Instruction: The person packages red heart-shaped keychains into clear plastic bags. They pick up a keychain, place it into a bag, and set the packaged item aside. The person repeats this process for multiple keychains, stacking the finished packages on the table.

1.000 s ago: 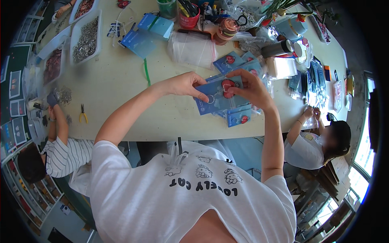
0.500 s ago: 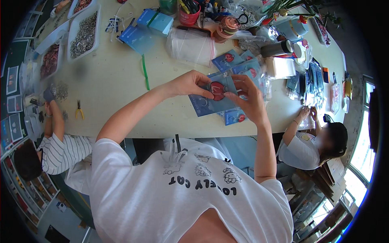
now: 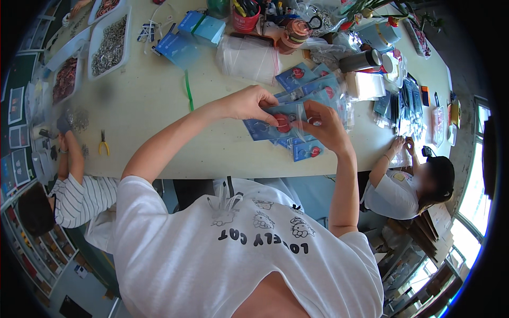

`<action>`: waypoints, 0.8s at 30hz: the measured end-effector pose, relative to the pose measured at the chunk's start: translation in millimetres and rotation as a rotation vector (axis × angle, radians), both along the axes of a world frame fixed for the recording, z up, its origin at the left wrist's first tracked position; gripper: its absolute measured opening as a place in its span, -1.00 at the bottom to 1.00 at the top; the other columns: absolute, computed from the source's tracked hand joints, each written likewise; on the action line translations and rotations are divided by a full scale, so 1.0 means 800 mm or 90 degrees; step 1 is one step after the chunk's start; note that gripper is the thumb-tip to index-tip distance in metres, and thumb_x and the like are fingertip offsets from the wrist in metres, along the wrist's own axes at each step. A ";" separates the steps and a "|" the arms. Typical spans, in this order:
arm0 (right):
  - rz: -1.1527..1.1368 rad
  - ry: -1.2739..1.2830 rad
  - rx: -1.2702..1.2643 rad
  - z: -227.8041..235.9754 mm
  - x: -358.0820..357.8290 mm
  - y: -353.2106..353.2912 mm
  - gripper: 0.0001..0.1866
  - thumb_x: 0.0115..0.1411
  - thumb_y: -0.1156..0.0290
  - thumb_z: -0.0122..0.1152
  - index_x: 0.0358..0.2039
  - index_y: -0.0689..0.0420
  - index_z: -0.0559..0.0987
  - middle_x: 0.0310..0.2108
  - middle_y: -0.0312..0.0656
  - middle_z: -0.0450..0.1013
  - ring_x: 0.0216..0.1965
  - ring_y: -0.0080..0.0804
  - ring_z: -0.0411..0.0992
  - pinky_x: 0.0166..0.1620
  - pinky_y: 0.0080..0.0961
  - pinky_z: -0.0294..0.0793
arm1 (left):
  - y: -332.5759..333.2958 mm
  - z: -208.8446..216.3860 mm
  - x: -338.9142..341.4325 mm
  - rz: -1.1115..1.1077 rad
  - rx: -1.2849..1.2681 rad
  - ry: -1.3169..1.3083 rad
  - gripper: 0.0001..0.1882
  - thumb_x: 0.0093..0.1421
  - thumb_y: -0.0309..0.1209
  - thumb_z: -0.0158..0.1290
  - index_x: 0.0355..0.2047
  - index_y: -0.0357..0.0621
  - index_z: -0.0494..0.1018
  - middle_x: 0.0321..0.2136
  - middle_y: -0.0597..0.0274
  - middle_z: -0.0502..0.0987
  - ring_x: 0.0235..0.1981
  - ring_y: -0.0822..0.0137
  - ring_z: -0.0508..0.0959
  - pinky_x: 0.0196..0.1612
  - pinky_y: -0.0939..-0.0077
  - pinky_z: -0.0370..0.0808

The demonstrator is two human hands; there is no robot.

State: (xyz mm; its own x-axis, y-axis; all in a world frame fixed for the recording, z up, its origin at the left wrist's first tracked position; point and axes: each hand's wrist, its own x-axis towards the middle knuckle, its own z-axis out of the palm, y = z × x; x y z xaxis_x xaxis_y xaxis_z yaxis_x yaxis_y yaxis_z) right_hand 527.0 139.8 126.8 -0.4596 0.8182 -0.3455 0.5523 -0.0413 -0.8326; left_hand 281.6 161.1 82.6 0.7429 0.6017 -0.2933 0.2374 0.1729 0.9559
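Observation:
Between my two hands is a blue card with a red heart-like keychain (image 3: 283, 124) and a metal ring on it, apparently in a clear plastic bag. My left hand (image 3: 253, 103) pinches the card's upper left part, thumb near the keychain. On the other side my right hand (image 3: 327, 126) grips its right edge, fingers bent over the bag's rim. Beneath and beyond lies a loose pile of similar bagged cards (image 3: 295, 77) with red keychains. One more bagged card (image 3: 307, 151) lies just below my right hand, toward the table's near edge.
Clear plastic bags (image 3: 248, 57) lie beyond my hands, near a brown jar (image 3: 294, 35) and a red pen cup (image 3: 246, 18). Yellow-handled pliers (image 3: 104, 143) and a tub of metal parts (image 3: 110, 45) are at left. Co-workers sit on both sides.
Both hands have shifted slightly away from me with the bagged card, which now looks more tilted. The grip on it stays.

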 end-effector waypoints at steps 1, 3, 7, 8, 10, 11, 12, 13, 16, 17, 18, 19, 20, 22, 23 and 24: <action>0.003 -0.012 -0.022 0.002 -0.001 0.001 -0.62 0.05 0.40 0.36 -0.13 0.24 0.52 -0.39 -0.18 0.54 -0.42 -0.52 0.49 -0.38 -0.53 0.48 | -0.002 0.000 0.003 0.007 -0.004 -0.023 -0.67 0.03 -0.45 0.30 -0.19 -0.31 0.56 -0.37 0.35 0.60 -0.37 0.63 0.45 -0.25 0.69 0.39; -0.045 0.006 -0.014 0.006 -0.001 -0.005 -0.63 0.02 0.40 0.38 -0.16 0.24 0.54 -0.41 -0.20 0.54 -0.40 -0.53 0.51 -0.37 -0.54 0.47 | -0.005 0.000 0.008 0.022 -0.014 -0.069 -0.66 0.03 -0.46 0.30 -0.17 -0.32 0.56 -0.36 0.35 0.60 -0.36 0.63 0.45 -0.25 0.70 0.38; -0.173 0.002 0.014 0.030 0.005 -0.019 -0.73 0.00 0.42 0.38 -0.28 0.24 0.59 -0.39 -0.21 0.54 -0.40 -0.52 0.53 -0.35 -0.59 0.45 | -0.005 -0.015 0.010 0.056 -0.045 -0.098 -0.69 0.03 -0.46 0.29 -0.21 -0.33 0.55 -0.38 0.36 0.60 -0.37 0.63 0.46 -0.26 0.68 0.39; -0.174 0.003 0.013 0.027 0.009 -0.020 -0.76 0.00 0.43 0.38 -0.31 0.23 0.59 -0.36 -0.21 0.53 -0.37 -0.52 0.53 -0.34 -0.60 0.44 | -0.006 -0.016 0.010 0.067 -0.037 -0.100 -0.69 0.02 -0.43 0.31 -0.24 -0.32 0.56 -0.41 0.37 0.60 -0.39 0.64 0.45 -0.29 0.68 0.38; -0.181 0.000 0.011 0.018 0.017 -0.027 -0.82 0.00 0.45 0.36 -0.37 0.22 0.61 -0.30 -0.21 0.53 -0.32 -0.51 0.52 -0.33 -0.61 0.43 | -0.008 -0.017 0.016 0.078 -0.049 -0.117 -0.70 0.02 -0.40 0.32 -0.27 -0.31 0.56 -0.44 0.38 0.60 -0.41 0.65 0.45 -0.31 0.67 0.38; -0.151 0.009 0.040 0.014 0.017 -0.029 -0.83 -0.01 0.45 0.36 -0.38 0.22 0.61 -0.27 -0.22 0.52 -0.29 -0.52 0.50 -0.31 -0.60 0.42 | -0.009 -0.019 0.020 0.081 -0.068 -0.130 -0.70 0.02 -0.41 0.31 -0.27 -0.31 0.56 -0.43 0.38 0.60 -0.40 0.65 0.47 -0.31 0.67 0.39; -0.120 0.019 0.066 0.010 0.015 -0.031 -0.84 -0.01 0.46 0.36 -0.38 0.21 0.62 -0.25 -0.22 0.51 -0.27 -0.53 0.49 -0.29 -0.58 0.42 | -0.011 -0.016 0.023 0.085 -0.089 -0.142 -0.71 0.03 -0.42 0.31 -0.26 -0.31 0.56 -0.43 0.37 0.60 -0.40 0.64 0.48 -0.31 0.67 0.39; -0.090 0.029 0.093 0.006 0.013 -0.033 -0.85 -0.02 0.47 0.36 -0.39 0.20 0.62 -0.22 -0.23 0.50 -0.24 -0.53 0.48 -0.28 -0.57 0.41 | -0.011 -0.011 0.027 0.065 -0.069 -0.111 -0.74 0.05 -0.47 0.27 -0.26 -0.32 0.55 -0.41 0.35 0.60 -0.38 0.62 0.50 -0.28 0.67 0.42; -0.121 -0.028 0.123 -0.005 0.010 -0.037 -0.84 -0.04 0.46 0.38 -0.40 0.16 0.63 -0.22 -0.26 0.48 -0.19 -0.52 0.44 -0.23 -0.54 0.39 | -0.009 -0.002 0.035 0.031 -0.052 -0.070 -0.80 0.09 -0.57 0.20 -0.24 -0.33 0.53 -0.38 0.30 0.60 -0.37 0.58 0.55 -0.25 0.67 0.47; -0.135 0.005 0.135 -0.006 0.012 -0.038 -0.82 -0.04 0.45 0.38 -0.38 0.15 0.63 -0.22 -0.26 0.48 -0.20 -0.51 0.44 -0.23 -0.54 0.38 | -0.008 -0.008 0.036 0.037 -0.077 -0.093 -0.80 0.09 -0.57 0.20 -0.24 -0.33 0.52 -0.38 0.30 0.61 -0.38 0.57 0.55 -0.26 0.67 0.48; -0.152 0.039 0.148 -0.006 0.017 -0.040 -0.80 -0.05 0.44 0.39 -0.36 0.14 0.62 -0.22 -0.27 0.49 -0.21 -0.49 0.44 -0.23 -0.54 0.38 | -0.006 -0.010 0.038 0.040 -0.102 -0.115 -0.81 0.10 -0.57 0.19 -0.24 -0.33 0.52 -0.39 0.29 0.61 -0.39 0.57 0.56 -0.27 0.67 0.48; -0.170 0.072 0.160 -0.007 0.022 -0.041 -0.79 -0.05 0.43 0.39 -0.34 0.13 0.62 -0.22 -0.27 0.49 -0.22 -0.48 0.44 -0.23 -0.54 0.38 | -0.006 -0.009 0.038 0.048 -0.102 -0.118 -0.80 0.10 -0.57 0.19 -0.24 -0.32 0.52 -0.39 0.29 0.61 -0.39 0.58 0.55 -0.27 0.68 0.48; -0.167 0.054 0.138 -0.010 0.026 -0.040 -0.75 -0.05 0.42 0.40 -0.30 0.13 0.61 -0.21 -0.28 0.49 -0.20 -0.47 0.44 -0.22 -0.54 0.37 | -0.005 -0.007 0.039 0.057 -0.101 -0.121 -0.80 0.10 -0.57 0.19 -0.23 -0.32 0.51 -0.40 0.29 0.61 -0.38 0.59 0.55 -0.27 0.69 0.48; -0.163 0.014 0.096 -0.017 0.034 -0.039 -0.67 -0.04 0.40 0.40 -0.22 0.13 0.58 -0.18 -0.28 0.49 -0.18 -0.46 0.44 -0.19 -0.54 0.37 | -0.005 -0.008 0.042 0.055 -0.085 -0.117 -0.78 0.10 -0.56 0.19 -0.22 -0.32 0.50 -0.40 0.29 0.61 -0.38 0.60 0.54 -0.28 0.70 0.47; -0.167 0.040 0.069 -0.020 0.034 -0.039 -0.65 -0.03 0.40 0.39 -0.19 0.14 0.56 -0.17 -0.28 0.50 -0.17 -0.47 0.44 -0.18 -0.54 0.37 | -0.004 -0.013 0.043 0.047 -0.067 -0.109 -0.78 0.10 -0.55 0.20 -0.22 -0.31 0.49 -0.40 0.29 0.61 -0.38 0.61 0.54 -0.29 0.70 0.47; -0.172 0.067 0.043 -0.024 0.032 -0.038 -0.64 -0.01 0.40 0.38 -0.16 0.16 0.54 -0.17 -0.28 0.50 -0.17 -0.47 0.44 -0.17 -0.54 0.37 | -0.003 -0.015 0.045 0.038 -0.050 -0.099 -0.77 0.10 -0.54 0.21 -0.22 -0.31 0.49 -0.40 0.30 0.61 -0.37 0.62 0.54 -0.30 0.70 0.47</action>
